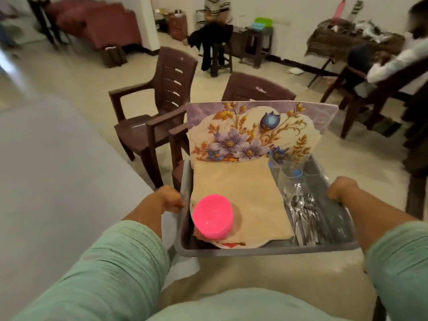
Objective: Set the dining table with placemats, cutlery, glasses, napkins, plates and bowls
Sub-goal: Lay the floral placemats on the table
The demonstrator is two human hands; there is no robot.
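Observation:
I carry a grey tray (266, 250) in front of me. My left hand (170, 199) grips its left rim and my right hand (340, 189) grips its right rim. Flowered placemats (254, 130) stand on edge against the tray's far side. Beige napkins (240, 200) lie over a white plate (234, 244), and a stack of pink bowls (213, 216) sits upside down on them at the near left. Clear glasses (289, 179) and steel cutlery (303, 218) fill the right part.
The dining table (51, 172), pale grey, runs along my left. Two brown plastic chairs (159, 112) stand just beyond the tray. Further back are stools, a cluttered table (347, 40) and seated people at the back and right.

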